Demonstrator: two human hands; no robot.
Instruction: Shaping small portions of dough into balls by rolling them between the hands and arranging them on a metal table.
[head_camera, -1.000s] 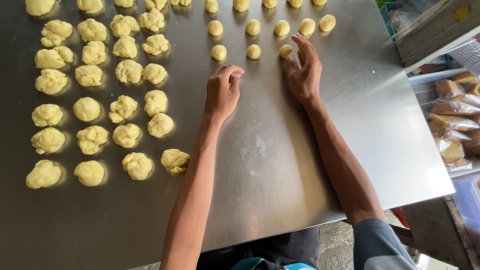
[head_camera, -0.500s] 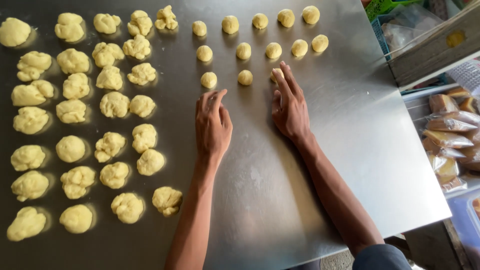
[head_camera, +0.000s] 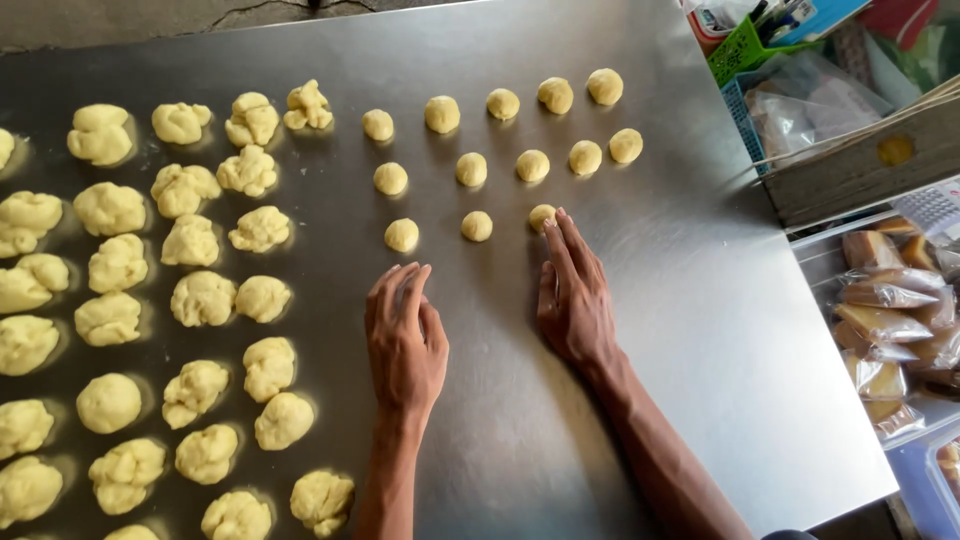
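Observation:
My left hand (head_camera: 405, 345) lies flat, palm down, on the steel table (head_camera: 700, 300), fingers together and nothing in it. Just beyond its fingertips sits a small round dough ball (head_camera: 401, 235). My right hand (head_camera: 575, 300) also rests palm down, its fingertips touching another small dough ball (head_camera: 541, 216) at the end of the nearest row. Several smooth small balls (head_camera: 500, 104) stand in rows further back. Several rough, lumpy dough pieces (head_camera: 190, 300) fill the left part of the table.
A green and blue basket (head_camera: 745, 50) with stationery and bags stands at the back right. Beside it is a wooden box (head_camera: 860, 170). Wrapped baked goods (head_camera: 890, 300) lie in a tray off the table's right edge.
The view has shifted, so hands and dough sit lower in frame. My left hand uncurled from a loose fist to lie flat. My right hand stays at the end ball.

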